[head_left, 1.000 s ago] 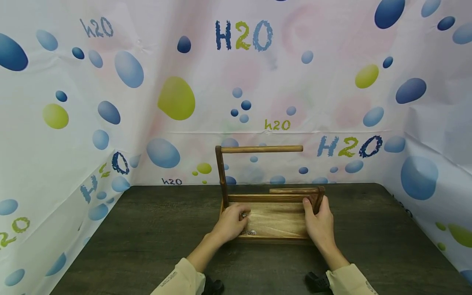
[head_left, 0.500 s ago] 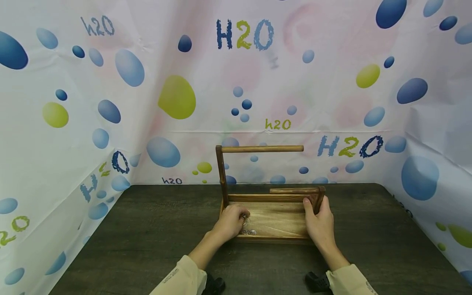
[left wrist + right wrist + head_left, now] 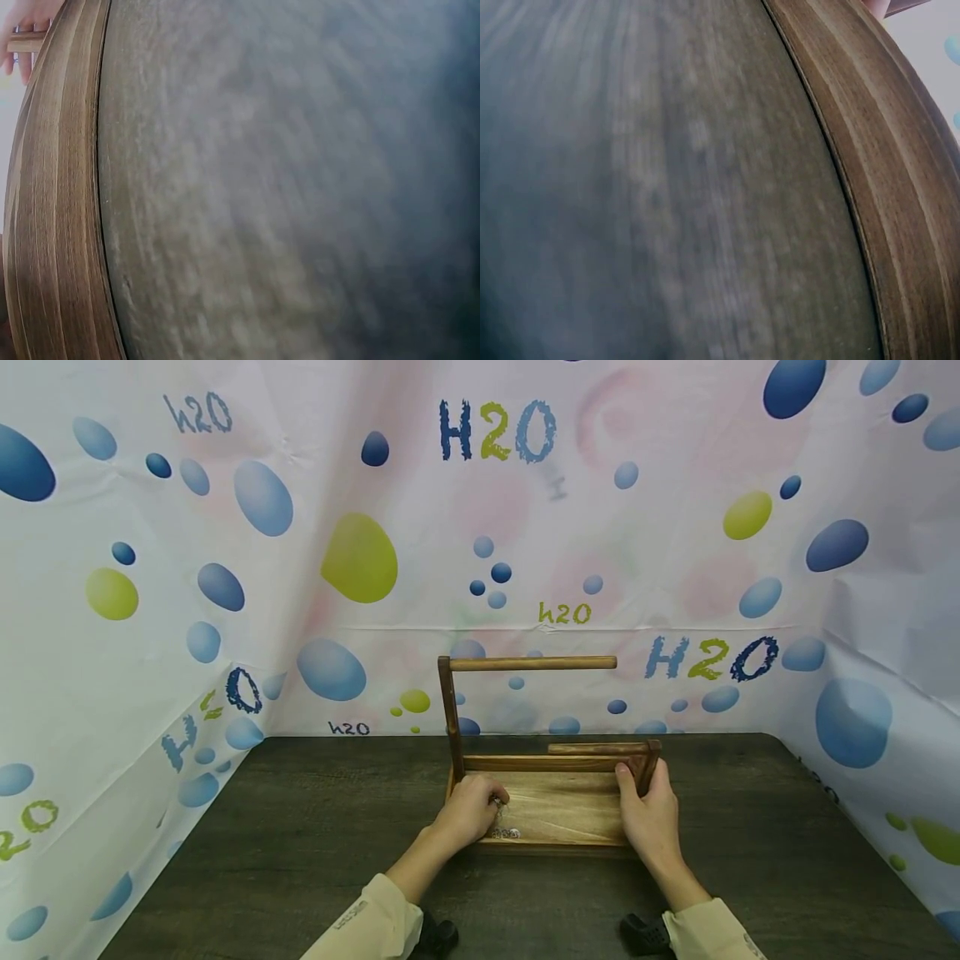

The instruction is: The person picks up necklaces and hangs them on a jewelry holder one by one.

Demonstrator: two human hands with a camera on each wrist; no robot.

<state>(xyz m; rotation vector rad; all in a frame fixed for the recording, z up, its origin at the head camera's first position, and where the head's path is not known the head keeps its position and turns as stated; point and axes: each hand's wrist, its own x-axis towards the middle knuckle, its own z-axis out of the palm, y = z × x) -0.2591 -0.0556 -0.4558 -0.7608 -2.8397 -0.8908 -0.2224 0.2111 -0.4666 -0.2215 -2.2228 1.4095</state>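
Pale plastic-looking sheeting [image 3: 495, 493], printed with blue and lime drops and "H2O" lettering, fills the upper part of the head view and runs down both sides, behind a dark wood-grain tabletop [image 3: 315, 810]. On that tabletop, just right of the lower middle of the frame, lies a shallow wooden tray [image 3: 566, 810] with a lighter bottom.

Small silvery pieces [image 3: 506, 833] lie at the tray's near left corner, too small to identify. Beside them the left hand [image 3: 465, 810] reaches over the tray's left end, its fingertips bent downward just above the bottom; whether they pinch anything cannot be told. The right hand [image 3: 651, 814] grips the tray's right end, thumb inside and fingers outside, around a short dark post [image 3: 650, 764].

From that post a short rod [image 3: 596, 748] runs leftward beyond the tray's far wall. At the left end stands a taller post [image 3: 451, 714], and a long rod [image 3: 534, 663] extends rightward from its top, its right end free.

Cream sleeves [image 3: 367, 920] cover both forearms at the bottom of the frame, with black devices near the wrists. Both wrist views show mostly blurred tabletop, edged by a striped wooden wall [image 3: 64, 187].
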